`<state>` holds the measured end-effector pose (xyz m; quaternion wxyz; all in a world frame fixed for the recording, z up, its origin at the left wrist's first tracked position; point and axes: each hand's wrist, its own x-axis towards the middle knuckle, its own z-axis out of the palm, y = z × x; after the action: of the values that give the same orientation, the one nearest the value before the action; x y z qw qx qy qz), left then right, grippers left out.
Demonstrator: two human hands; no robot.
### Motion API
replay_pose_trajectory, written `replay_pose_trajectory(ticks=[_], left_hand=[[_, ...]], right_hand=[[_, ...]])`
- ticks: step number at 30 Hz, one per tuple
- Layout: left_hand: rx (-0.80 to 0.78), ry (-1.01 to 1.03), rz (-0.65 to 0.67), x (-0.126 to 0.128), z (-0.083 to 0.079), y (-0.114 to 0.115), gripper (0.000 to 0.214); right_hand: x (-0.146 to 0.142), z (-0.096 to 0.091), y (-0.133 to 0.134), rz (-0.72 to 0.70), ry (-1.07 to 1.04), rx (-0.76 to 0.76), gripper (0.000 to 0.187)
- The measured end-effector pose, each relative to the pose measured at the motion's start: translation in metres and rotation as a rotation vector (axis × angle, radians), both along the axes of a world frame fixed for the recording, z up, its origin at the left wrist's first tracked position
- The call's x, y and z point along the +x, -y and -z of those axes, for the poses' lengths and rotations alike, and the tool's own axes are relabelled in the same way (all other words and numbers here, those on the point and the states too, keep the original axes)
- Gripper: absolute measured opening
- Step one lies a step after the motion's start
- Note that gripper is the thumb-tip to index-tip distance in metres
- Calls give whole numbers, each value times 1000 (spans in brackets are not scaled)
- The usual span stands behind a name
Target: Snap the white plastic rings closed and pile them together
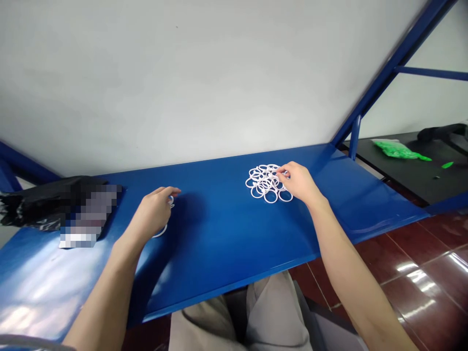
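Note:
My right hand (297,181) reaches over the right edge of a loose pile of thin white plastic rings (270,196). Its thumb and index finger are pinched together on one ring at the top of the pile. The rings overlap, and some have small nubs on them. On the left, my left hand (156,210) hovers just above the table with its fingers stretched forward. Parts of a few more white rings (161,232) show beneath and beside it; the rest of them is hidden by the hand. The left thumb is mostly out of sight.
Both hands are over a blue table (226,234) against a pale wall. A black plastic bag (40,200) and a blurred-out packet (89,214) lie at the left. Blue frame bars (383,83) rise at the right, with a green bag (397,149) on a black table beyond.

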<state>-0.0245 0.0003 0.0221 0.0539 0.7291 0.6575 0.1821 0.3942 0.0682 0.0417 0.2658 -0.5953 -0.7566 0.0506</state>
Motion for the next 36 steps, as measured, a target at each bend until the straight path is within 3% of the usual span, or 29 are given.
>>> replay_pose_trajectory(ticks=[4, 9, 12, 16, 20, 24, 30, 36], left_hand=[[50, 12, 90, 11, -3, 2, 43], [28, -183, 39, 5, -5, 5, 43], [-46, -274, 12, 3, -6, 8, 41], [-24, -294, -32, 14, -14, 12, 35], [65, -133, -74, 29, -23, 14, 24], [136, 109, -31, 49, -29, 19, 20], [-13, 450, 78, 86, -25, 30, 29], [-38, 564, 86, 96, -14, 33, 24]], right_hand=[[-3, -1, 1, 12, -17, 94, 18], [-16, 2, 4, -26, -59, 235, 20], [-34, 4, 12, -111, -81, 271, 18], [-65, 9, 29, -329, -103, 238, 17], [-91, 19, 45, -525, -109, 168, 18], [-110, 26, 60, -633, -157, 72, 20], [-121, 26, 72, -614, -395, -119, 20], [-118, 26, 69, -581, -484, -128, 11]])
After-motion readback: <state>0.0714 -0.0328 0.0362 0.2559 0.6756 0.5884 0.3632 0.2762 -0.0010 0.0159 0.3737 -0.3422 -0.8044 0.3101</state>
